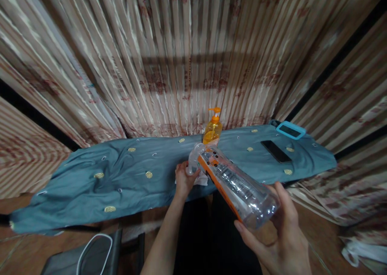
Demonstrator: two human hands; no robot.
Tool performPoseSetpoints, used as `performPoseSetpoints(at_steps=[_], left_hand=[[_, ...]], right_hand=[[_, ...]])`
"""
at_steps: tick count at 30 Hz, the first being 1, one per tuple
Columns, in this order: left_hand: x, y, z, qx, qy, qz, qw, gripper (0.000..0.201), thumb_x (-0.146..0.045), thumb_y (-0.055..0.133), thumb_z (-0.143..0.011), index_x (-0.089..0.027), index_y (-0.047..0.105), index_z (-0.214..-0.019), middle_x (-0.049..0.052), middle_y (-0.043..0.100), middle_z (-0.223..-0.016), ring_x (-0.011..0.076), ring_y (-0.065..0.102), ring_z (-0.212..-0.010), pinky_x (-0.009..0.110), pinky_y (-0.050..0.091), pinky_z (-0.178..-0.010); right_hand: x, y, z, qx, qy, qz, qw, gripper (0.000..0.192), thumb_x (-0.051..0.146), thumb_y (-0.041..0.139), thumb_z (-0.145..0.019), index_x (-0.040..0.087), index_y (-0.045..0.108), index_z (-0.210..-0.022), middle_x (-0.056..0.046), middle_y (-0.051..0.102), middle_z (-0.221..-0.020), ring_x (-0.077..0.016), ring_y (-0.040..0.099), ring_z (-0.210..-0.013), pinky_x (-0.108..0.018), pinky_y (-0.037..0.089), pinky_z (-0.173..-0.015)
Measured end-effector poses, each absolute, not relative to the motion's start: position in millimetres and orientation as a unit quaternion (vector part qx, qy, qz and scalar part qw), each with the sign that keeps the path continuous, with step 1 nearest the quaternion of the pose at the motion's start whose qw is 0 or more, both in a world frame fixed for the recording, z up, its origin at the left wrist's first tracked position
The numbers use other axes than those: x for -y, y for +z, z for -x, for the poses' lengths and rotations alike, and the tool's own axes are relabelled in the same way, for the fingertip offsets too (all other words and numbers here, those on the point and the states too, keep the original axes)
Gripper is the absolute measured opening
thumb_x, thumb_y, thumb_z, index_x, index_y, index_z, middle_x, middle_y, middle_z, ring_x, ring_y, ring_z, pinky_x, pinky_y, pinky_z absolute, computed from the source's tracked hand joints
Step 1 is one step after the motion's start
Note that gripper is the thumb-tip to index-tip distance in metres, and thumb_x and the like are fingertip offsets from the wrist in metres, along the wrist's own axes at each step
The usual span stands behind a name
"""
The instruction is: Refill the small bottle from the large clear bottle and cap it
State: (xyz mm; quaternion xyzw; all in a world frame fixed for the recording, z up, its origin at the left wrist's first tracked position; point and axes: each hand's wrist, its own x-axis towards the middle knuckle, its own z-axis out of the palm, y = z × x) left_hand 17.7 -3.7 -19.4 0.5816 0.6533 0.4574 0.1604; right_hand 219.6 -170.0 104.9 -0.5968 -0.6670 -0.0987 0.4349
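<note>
A large clear plastic bottle (238,186) with an orange strip down its side slants across the front of the bench. My right hand (281,234) is closed around its near end, thumb low and fingers on the far side. My left hand (185,180) is at the far end, its thumb and fingers curled at the rounded clear rim; part of that grip is hidden. Beneath this end, beside my left hand, lies a white tissue-like piece (201,180). Just behind stands an orange pump bottle (213,131) with yellow-orange liquid, upright and partly covered by the clear one.
The bench carries a wrinkled blue-green cloth (127,190). A black phone (275,151) and a blue-framed device (290,130) lie to the right. Striped curtains (187,65) hang close behind. A dark chair (93,255) with a white cable stands at lower left.
</note>
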Motion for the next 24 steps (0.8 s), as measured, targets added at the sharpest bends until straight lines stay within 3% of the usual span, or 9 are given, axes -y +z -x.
performPoseSetpoints(at_steps=[6,13,19,24], left_hand=[[3,-20,-19,-0.652,0.459,-0.580,0.165,0.038,-0.026,0.077,-0.062,-0.016,0.067,-0.096,0.006,0.065,-0.090,0.0231,0.061,-0.089,0.037,0.050,-0.082],[3,-22,-19,-0.643,0.471,-0.583,0.158,0.036,-0.027,0.076,-0.063,-0.017,0.067,-0.096,0.005,0.064,-0.089,0.0218,0.061,-0.088,0.036,0.050,-0.082],[1,-26,-19,-0.643,0.477,-0.580,0.153,0.035,-0.026,0.078,-0.061,-0.016,0.067,-0.093,0.005,0.064,-0.088,0.0216,0.060,-0.086,0.037,0.049,-0.081],[1,-26,-19,-0.637,0.483,-0.580,0.156,0.035,-0.026,0.078,-0.061,-0.017,0.067,-0.093,0.004,0.063,-0.086,0.0212,0.060,-0.087,0.038,0.050,-0.082]], right_hand=[[170,108,-220,0.682,-0.125,0.586,0.420,0.089,0.047,0.066,-0.079,0.009,0.027,-0.149,-0.022,0.060,-0.127,-0.0333,0.065,-0.109,-0.045,0.059,-0.083],[170,110,-218,0.679,-0.127,0.594,0.412,0.092,0.048,0.067,-0.078,0.006,0.026,-0.149,-0.024,0.060,-0.127,-0.0332,0.066,-0.108,-0.042,0.061,-0.080],[171,111,-219,0.675,-0.129,0.598,0.413,0.094,0.051,0.067,-0.077,0.004,0.027,-0.148,-0.024,0.062,-0.122,-0.0281,0.072,-0.093,-0.034,0.062,-0.068],[170,116,-217,0.681,-0.148,0.590,0.407,0.086,0.052,0.063,-0.081,0.005,0.032,-0.145,-0.021,0.062,-0.124,-0.0273,0.069,-0.102,-0.032,0.062,-0.073]])
